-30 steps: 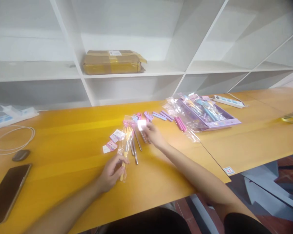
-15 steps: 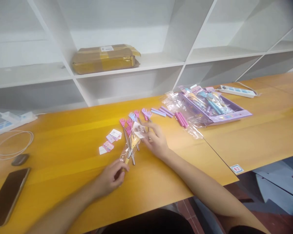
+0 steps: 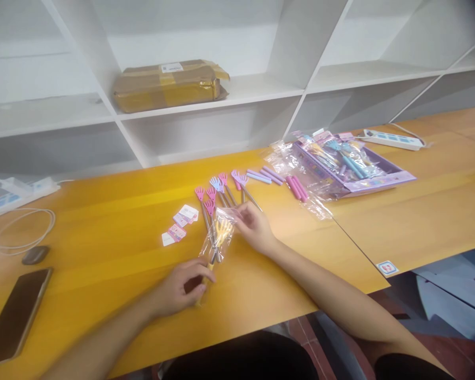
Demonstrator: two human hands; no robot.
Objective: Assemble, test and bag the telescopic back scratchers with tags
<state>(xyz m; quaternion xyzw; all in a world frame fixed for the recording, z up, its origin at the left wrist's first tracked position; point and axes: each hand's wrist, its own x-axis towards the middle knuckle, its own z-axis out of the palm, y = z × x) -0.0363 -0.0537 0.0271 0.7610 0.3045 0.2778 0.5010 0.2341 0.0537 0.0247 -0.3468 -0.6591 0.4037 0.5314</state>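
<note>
My left hand [image 3: 186,284] is closed around the handle of a yellow back scratcher [image 3: 223,232] with a hand-shaped head. Over its head and rod lies a clear plastic bag [image 3: 206,244]. My right hand [image 3: 255,224] pinches the bag's upper edge beside the yellow head. Just beyond, several pink back scratchers [image 3: 210,207], a blue back scratcher [image 3: 216,184] and a lilac back scratcher [image 3: 240,178] lie on the table with their metal rods towards me. To their left are small printed cards [image 3: 188,214].
Pink and lilac tubes [image 3: 296,188] lie right of the scratchers. A purple box [image 3: 376,182] holds bagged back scratchers, with loose plastic beside it. A phone [image 3: 18,316], a dark oval object [image 3: 35,255] and power strips [image 3: 393,139] are on the table. A taped parcel [image 3: 170,87] sits on the shelf.
My right hand has drawn in and turned, its fingers now closed at the bag's edge. The pale card seen before its fingers no longer shows clearly; the yellow head is in plainer view.
</note>
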